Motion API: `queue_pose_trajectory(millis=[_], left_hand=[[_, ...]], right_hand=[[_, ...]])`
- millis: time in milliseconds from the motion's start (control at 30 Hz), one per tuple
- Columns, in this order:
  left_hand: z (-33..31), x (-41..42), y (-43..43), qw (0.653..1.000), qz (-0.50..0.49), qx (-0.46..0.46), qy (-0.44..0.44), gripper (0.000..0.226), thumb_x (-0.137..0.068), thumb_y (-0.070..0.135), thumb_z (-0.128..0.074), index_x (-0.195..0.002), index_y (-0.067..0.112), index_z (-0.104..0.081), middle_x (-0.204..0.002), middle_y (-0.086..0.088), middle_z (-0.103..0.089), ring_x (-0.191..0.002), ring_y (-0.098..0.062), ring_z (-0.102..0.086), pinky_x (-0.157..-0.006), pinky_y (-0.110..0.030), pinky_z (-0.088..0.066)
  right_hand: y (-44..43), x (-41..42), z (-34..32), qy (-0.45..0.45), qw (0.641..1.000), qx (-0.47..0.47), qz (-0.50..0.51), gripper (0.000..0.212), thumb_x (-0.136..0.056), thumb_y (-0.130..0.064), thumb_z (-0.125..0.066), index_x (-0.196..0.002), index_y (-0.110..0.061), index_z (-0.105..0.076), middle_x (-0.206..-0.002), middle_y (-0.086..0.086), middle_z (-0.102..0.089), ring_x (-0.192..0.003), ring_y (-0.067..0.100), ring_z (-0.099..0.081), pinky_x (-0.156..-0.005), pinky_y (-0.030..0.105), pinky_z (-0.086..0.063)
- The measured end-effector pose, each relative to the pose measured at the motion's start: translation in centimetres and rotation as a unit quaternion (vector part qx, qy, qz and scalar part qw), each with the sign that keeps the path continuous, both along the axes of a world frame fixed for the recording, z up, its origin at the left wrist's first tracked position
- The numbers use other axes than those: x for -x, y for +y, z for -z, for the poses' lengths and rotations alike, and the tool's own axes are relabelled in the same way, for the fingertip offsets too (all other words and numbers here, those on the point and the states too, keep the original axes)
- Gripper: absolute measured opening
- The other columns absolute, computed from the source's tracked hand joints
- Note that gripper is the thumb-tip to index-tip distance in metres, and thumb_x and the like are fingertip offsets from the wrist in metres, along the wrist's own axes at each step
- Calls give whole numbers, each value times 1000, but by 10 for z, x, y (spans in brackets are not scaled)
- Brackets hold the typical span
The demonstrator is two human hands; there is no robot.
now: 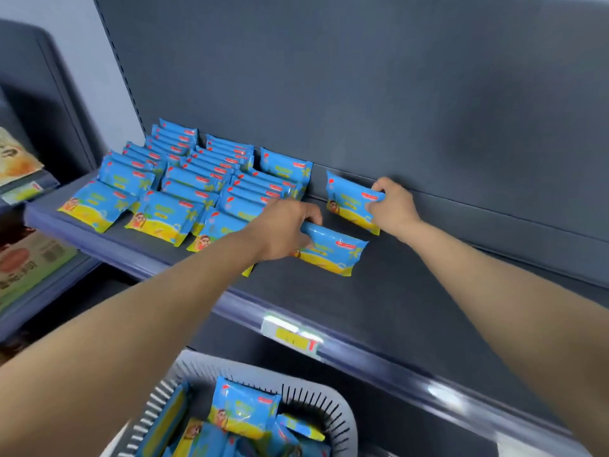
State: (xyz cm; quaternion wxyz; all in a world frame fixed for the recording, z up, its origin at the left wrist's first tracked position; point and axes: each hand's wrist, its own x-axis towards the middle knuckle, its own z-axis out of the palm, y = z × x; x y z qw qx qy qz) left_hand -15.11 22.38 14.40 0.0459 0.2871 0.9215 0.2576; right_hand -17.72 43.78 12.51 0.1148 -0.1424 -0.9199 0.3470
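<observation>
Now, left hand (pixel 286 229) fingers curl round a blue-and-yellow foil packet (pixel 336 250) lying lengthwise toward three o'clock; right hand (pixel 393 206) pinches its upright twin (pixel 349 201) at one o'clock.

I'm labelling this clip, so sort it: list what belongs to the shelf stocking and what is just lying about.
In the job: left hand gripping a blue-and-yellow plastic packet; right hand gripping a second packet; stocked rows of packets; grey slotted plastic basket; dark grey metal shelf.
Lying about: brown cardboard boxes on the left shelves; yellow price tag.
</observation>
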Motion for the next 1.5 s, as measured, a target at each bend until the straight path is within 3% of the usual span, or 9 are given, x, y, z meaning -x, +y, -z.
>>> queue_pose_trajectory(millis=[167, 267, 367, 467, 700, 967, 1200, 1500], left_hand=[[22, 44, 25, 996, -2, 72, 42, 20, -80, 15, -67, -100, 19, -62, -85, -1, -56, -89, -21, -48, -75, -24, -27], [28, 68, 35, 996, -17, 78, 50, 27, -81, 19, -68, -107, 19, -61, -88, 3, -50, -95, -21, -47, -76, -23, -26], [33, 88, 44, 994, -17, 90, 66, 29, -81, 22, -68, -109, 21, -61, -95, 0, -59, -97, -20, -49, -82, -23, -26], [37, 105, 54, 991, -23, 100, 85, 35, -83, 24, -66, -117, 22, -59, -107, -5, -63, -105, -22, -49, -90, -25, -27], [39, 142, 78, 971, -35, 176, 156, 36, -87, 25, -59, -123, 20, -54, -119, -4, -57, -115, -23, -44, -95, -31, -26], [50, 150, 97, 949, -86, 217, 212, 51, -86, 24, -60, -131, 14, -37, -124, -6, -44, -116, -26, -40, -97, -34, -28], [40, 131, 86, 955, -77, 175, 225, 51, -89, 30, -58, -133, 13, -38, -125, -7, -44, -118, -27, -39, -100, -34, -28], [-17, 64, 52, 951, -56, 46, 300, 43, -85, 22, -63, -124, 9, -50, -115, -11, -50, -110, -30, -44, -91, -33, -26]], right_hand=[[19, 48, 16, -26, 999, 23, -26, 17, -86, -6, -58, -102, -13, -60, -100, 6, -54, -92, 29, -61, -86, 43, -53], [28, 68, 18, -32, 997, -56, -50, 23, -86, -7, -57, -108, -13, -62, -108, 9, -61, -89, 25, -57, -81, 31, -48], [33, 78, 17, -32, 987, -149, -49, 26, -85, -7, -54, -107, -17, -63, -108, 11, -64, -96, 31, -59, -79, 33, -48], [35, 83, 17, -20, 985, -165, -50, 20, -87, -13, -58, -106, -15, -63, -104, 14, -65, -96, 34, -59, -79, 34, -48], [39, 80, 15, 34, 985, -168, -34, 15, -88, -8, -46, -97, -4, -57, -92, 21, -63, -88, 39, -56, -73, 42, -50], [43, 65, 8, 58, 974, -213, -41, 18, -90, -9, -43, -101, -1, -56, -101, 19, -63, -88, 41, -57, -75, 45, -48], [34, 38, -4, 62, 976, -204, -34, 18, -90, -13, -45, -100, -6, -58, -102, 15, -62, -91, 38, -56, -76, 42, -47], [-5, -9, -47, 107, 964, -234, -60, 33, -94, -25, -50, -125, -15, -54, -122, 6, -54, -115, 26, -47, -91, 35, -39]])
